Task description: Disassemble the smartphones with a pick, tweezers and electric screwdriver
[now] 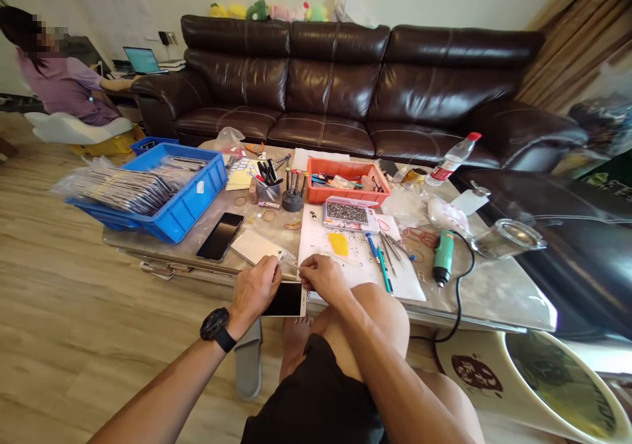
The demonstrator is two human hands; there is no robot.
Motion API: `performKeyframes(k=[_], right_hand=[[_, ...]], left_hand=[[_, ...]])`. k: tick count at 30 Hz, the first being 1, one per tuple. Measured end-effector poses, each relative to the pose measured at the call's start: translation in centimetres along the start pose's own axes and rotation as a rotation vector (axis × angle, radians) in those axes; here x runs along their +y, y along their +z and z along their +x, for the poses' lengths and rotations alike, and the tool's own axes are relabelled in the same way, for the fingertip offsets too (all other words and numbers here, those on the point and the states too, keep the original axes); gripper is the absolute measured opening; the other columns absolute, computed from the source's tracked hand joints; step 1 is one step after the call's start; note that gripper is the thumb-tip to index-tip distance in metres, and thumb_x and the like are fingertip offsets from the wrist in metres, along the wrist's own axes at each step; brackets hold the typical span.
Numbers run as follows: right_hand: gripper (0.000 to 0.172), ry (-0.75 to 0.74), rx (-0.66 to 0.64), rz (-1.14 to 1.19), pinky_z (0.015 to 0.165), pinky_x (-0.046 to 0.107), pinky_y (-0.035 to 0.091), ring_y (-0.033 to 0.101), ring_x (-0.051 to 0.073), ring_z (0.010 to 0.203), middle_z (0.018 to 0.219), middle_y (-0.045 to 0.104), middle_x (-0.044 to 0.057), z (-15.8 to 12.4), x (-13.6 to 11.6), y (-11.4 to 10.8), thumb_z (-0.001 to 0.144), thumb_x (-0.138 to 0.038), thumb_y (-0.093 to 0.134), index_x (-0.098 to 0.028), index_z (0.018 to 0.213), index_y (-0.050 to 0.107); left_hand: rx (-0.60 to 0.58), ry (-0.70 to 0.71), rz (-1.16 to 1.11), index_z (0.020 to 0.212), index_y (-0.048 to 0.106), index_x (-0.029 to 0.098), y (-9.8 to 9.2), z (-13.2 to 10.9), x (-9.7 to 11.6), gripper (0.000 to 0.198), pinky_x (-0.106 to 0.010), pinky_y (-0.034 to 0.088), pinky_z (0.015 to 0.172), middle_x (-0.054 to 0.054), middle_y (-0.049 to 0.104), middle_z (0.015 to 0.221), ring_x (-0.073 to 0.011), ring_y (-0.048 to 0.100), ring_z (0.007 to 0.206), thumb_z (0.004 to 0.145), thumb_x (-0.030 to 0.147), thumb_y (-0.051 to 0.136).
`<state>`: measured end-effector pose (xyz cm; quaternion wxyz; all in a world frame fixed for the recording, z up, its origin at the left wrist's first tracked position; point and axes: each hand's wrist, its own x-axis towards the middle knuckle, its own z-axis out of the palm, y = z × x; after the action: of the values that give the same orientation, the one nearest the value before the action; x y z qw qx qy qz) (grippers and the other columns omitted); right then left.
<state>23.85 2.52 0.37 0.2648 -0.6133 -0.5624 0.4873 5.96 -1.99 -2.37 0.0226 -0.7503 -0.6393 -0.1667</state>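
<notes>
My left hand (254, 292), with a black watch on its wrist, grips a white-framed smartphone (288, 300) held over my knee at the near edge of the low table (498, 292). My right hand (320, 278) is closed in a pinch at the phone's upper right corner; what its fingertips hold is too small to see. On the white sheet (355, 259) just beyond lie a yellow pick (338, 244), blue pens and tweezers (390, 246). A black phone (220, 236) and a white phone back (254, 246) lie to the left.
A blue crate (185, 203) of bagged parts stands at the table's left, an orange tray (345, 180) and a screw box (349, 213) at the middle, and a green heat tool (443, 256) with its cord at the right. A brown sofa (345, 82) is behind. A person sits at the far left by a laptop.
</notes>
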Motion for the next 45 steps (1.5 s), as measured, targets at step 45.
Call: performKeyframes(k=[45], right_hand=[[0.014,-0.400,0.162,-0.010,0.074,0.026,0.061,0.080,0.017,0.078,0.087,0.081,0.003,0.4,-2.5,1.6,0.098,-0.021,0.060,-0.020,0.108,0.070]], left_hand=[[0.255,0.276,-0.109,0.082,0.055,0.022,-5.3,1.8,-1.5,0.021,-0.028,0.035,0.058,0.000,0.062,0.073,-0.0146,0.057,0.062,0.102,0.017,0.048]])
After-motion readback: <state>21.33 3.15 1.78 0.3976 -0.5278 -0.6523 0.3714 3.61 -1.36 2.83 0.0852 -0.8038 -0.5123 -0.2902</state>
